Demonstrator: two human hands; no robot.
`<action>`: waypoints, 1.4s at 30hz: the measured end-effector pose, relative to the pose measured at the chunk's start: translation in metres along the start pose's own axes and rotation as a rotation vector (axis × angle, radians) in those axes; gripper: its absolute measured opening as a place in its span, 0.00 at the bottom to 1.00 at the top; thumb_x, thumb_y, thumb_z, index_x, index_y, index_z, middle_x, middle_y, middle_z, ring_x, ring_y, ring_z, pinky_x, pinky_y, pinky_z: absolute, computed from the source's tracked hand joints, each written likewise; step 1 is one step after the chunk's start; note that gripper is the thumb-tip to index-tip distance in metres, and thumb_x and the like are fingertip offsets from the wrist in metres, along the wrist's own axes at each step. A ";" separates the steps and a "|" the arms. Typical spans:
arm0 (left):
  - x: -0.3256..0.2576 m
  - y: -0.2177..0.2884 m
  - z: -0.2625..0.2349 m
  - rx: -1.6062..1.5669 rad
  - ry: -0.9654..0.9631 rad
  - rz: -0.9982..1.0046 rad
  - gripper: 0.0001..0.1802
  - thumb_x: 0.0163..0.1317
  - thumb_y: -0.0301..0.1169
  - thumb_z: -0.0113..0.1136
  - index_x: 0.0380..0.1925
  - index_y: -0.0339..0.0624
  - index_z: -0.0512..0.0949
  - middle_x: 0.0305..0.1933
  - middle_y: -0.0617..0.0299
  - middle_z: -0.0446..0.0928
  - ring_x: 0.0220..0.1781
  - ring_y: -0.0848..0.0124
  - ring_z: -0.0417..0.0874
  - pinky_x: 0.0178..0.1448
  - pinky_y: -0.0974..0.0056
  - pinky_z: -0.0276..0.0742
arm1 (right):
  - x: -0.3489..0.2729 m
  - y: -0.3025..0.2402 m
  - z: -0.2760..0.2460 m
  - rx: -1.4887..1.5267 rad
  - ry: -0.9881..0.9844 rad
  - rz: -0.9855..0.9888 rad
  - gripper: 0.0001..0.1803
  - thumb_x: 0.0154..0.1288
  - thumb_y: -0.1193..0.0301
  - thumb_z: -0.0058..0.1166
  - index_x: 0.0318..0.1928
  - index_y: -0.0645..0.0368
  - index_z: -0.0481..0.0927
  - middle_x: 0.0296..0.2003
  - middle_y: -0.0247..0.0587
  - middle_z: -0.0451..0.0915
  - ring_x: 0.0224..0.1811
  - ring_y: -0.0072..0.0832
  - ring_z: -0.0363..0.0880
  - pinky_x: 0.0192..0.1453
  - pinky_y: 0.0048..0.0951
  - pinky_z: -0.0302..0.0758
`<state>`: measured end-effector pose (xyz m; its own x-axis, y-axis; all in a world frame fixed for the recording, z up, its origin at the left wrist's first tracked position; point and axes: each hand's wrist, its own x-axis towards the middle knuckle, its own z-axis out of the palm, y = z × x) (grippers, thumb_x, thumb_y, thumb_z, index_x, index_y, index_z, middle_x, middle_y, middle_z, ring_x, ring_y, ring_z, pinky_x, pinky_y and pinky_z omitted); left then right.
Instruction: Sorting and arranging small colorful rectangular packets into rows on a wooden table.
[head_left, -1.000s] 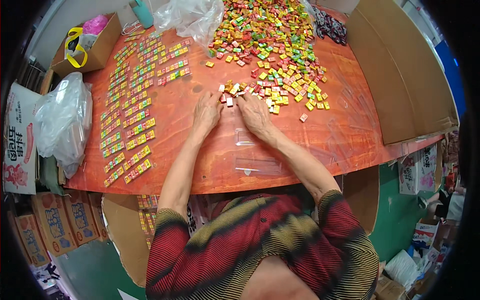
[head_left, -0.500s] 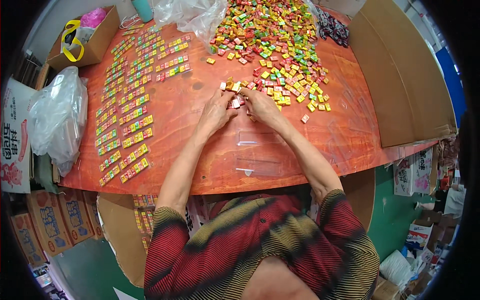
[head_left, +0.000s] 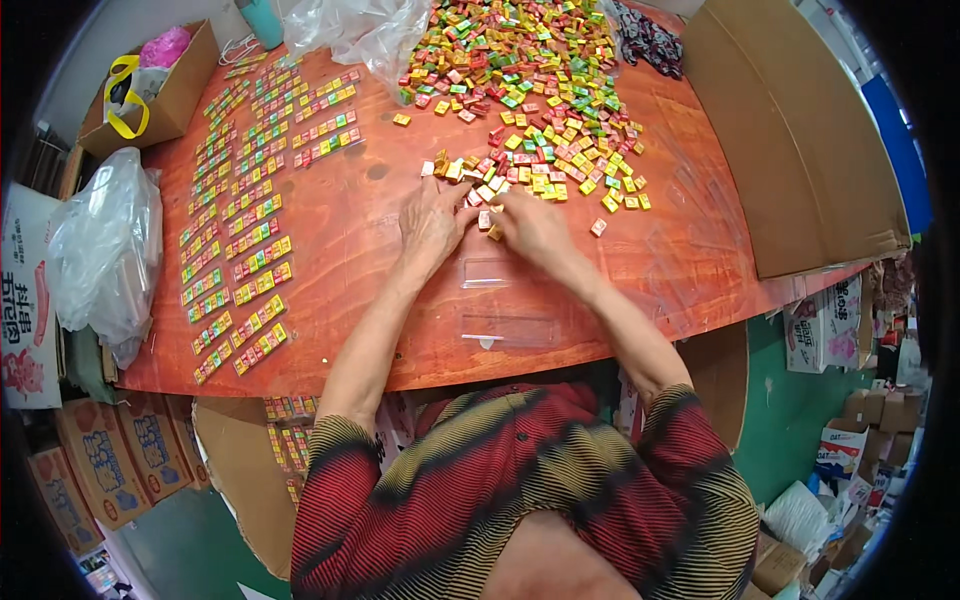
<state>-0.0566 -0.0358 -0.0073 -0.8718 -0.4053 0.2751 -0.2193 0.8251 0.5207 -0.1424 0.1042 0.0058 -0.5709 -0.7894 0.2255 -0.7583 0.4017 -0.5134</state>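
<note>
My left hand (head_left: 432, 222) rests on the red wood-grain table, thumb and fingers apart, its fingertips against a loose cluster of small boxes (head_left: 487, 191). Close on its right, my right hand (head_left: 537, 232) has its fingers bent in a pinch at a small pale-and-red box (head_left: 485, 218); its fingertips are partly hidden. A yellow box (head_left: 495, 233) lies just under that hand. Nearer to me are an empty clear plastic tray (head_left: 485, 272) and a second clear tray (head_left: 508, 330), both flat on the table.
A big heap of red, yellow and green small boxes (head_left: 520, 60) spreads at the back. Filled clear trays (head_left: 258, 255) stand in rows at left. A cardboard box (head_left: 790, 150) borders the right side; plastic bags (head_left: 110, 250) hang at the left edge.
My right hand has shifted slightly toward me and its fingers have bent in more. The boxes between my hands are more spread out. The whole view has shifted a little.
</note>
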 end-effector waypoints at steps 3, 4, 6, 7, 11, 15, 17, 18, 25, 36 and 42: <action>-0.001 0.002 0.006 0.034 0.060 0.016 0.18 0.48 0.39 0.63 0.41 0.51 0.79 0.34 0.55 0.69 0.38 0.58 0.74 0.40 0.57 0.71 | -0.011 -0.008 0.012 -0.087 0.046 -0.099 0.07 0.55 0.69 0.49 0.31 0.61 0.73 0.29 0.49 0.71 0.31 0.44 0.74 0.32 0.41 0.72; -0.002 0.003 0.008 0.065 0.071 0.011 0.16 0.49 0.38 0.63 0.40 0.50 0.79 0.34 0.54 0.69 0.37 0.58 0.74 0.39 0.56 0.71 | -0.013 -0.007 0.012 -0.089 0.051 -0.094 0.07 0.55 0.69 0.49 0.31 0.61 0.73 0.29 0.49 0.71 0.31 0.44 0.74 0.32 0.41 0.72; -0.006 0.004 0.010 0.096 0.079 0.011 0.15 0.49 0.38 0.62 0.39 0.50 0.80 0.34 0.54 0.69 0.37 0.58 0.74 0.39 0.56 0.71 | -0.016 -0.006 0.013 -0.150 0.086 -0.133 0.06 0.53 0.72 0.47 0.28 0.63 0.72 0.28 0.49 0.71 0.30 0.44 0.73 0.30 0.41 0.72; -0.007 0.003 0.011 0.102 0.090 0.034 0.15 0.50 0.38 0.62 0.39 0.50 0.80 0.33 0.54 0.69 0.36 0.57 0.74 0.38 0.56 0.71 | -0.018 -0.002 0.012 -0.151 0.089 -0.128 0.06 0.53 0.72 0.47 0.28 0.63 0.72 0.28 0.49 0.71 0.30 0.44 0.73 0.30 0.41 0.72; -0.014 0.007 0.013 0.089 0.085 0.091 0.13 0.51 0.38 0.61 0.38 0.51 0.80 0.32 0.54 0.69 0.36 0.57 0.73 0.38 0.56 0.70 | -0.026 0.025 -0.001 -0.285 0.051 -0.059 0.06 0.54 0.69 0.52 0.30 0.59 0.75 0.28 0.45 0.71 0.32 0.41 0.73 0.29 0.39 0.71; -0.020 0.011 0.011 0.106 0.073 0.074 0.14 0.50 0.39 0.61 0.38 0.52 0.79 0.35 0.54 0.69 0.38 0.56 0.72 0.37 0.53 0.70 | -0.018 0.027 -0.015 -0.254 0.114 0.034 0.07 0.57 0.68 0.51 0.29 0.60 0.75 0.27 0.45 0.71 0.32 0.41 0.73 0.30 0.38 0.70; -0.018 0.009 0.010 0.107 0.053 0.037 0.15 0.50 0.39 0.61 0.39 0.52 0.79 0.35 0.54 0.69 0.38 0.56 0.72 0.37 0.53 0.69 | -0.012 0.016 -0.010 -0.181 0.084 -0.002 0.08 0.57 0.69 0.50 0.28 0.61 0.74 0.28 0.47 0.70 0.30 0.42 0.73 0.30 0.39 0.70; -0.018 0.008 0.009 0.107 0.033 0.000 0.15 0.49 0.38 0.61 0.39 0.53 0.79 0.35 0.55 0.69 0.38 0.57 0.72 0.38 0.54 0.69 | -0.009 0.011 -0.005 -0.146 0.094 -0.051 0.09 0.57 0.69 0.50 0.27 0.62 0.72 0.27 0.49 0.70 0.29 0.43 0.73 0.31 0.39 0.70; -0.019 -0.003 -0.005 0.075 0.017 0.050 0.13 0.49 0.34 0.63 0.36 0.48 0.80 0.32 0.54 0.69 0.39 0.58 0.72 0.41 0.58 0.70 | 0.023 0.014 0.010 -0.204 0.146 0.067 0.11 0.52 0.69 0.54 0.29 0.66 0.73 0.29 0.55 0.71 0.31 0.47 0.74 0.29 0.43 0.71; -0.028 -0.019 -0.027 -0.092 -0.040 0.052 0.23 0.45 0.31 0.65 0.45 0.45 0.74 0.39 0.52 0.70 0.44 0.55 0.73 0.46 0.56 0.70 | 0.025 0.023 -0.003 -0.295 0.054 0.038 0.11 0.47 0.67 0.56 0.30 0.61 0.77 0.29 0.52 0.72 0.33 0.46 0.74 0.34 0.44 0.72; -0.030 -0.028 -0.023 -0.063 -0.060 0.020 0.21 0.47 0.26 0.63 0.45 0.43 0.74 0.39 0.52 0.70 0.40 0.56 0.75 0.43 0.57 0.71 | 0.016 0.026 -0.003 -0.322 0.131 -0.058 0.09 0.46 0.67 0.58 0.28 0.58 0.79 0.27 0.48 0.71 0.33 0.42 0.71 0.33 0.40 0.67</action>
<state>-0.0139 -0.0560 -0.0114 -0.9009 -0.3630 0.2380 -0.1751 0.8057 0.5659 -0.1722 0.1034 -0.0009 -0.5438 -0.7575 0.3613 -0.8390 0.5004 -0.2138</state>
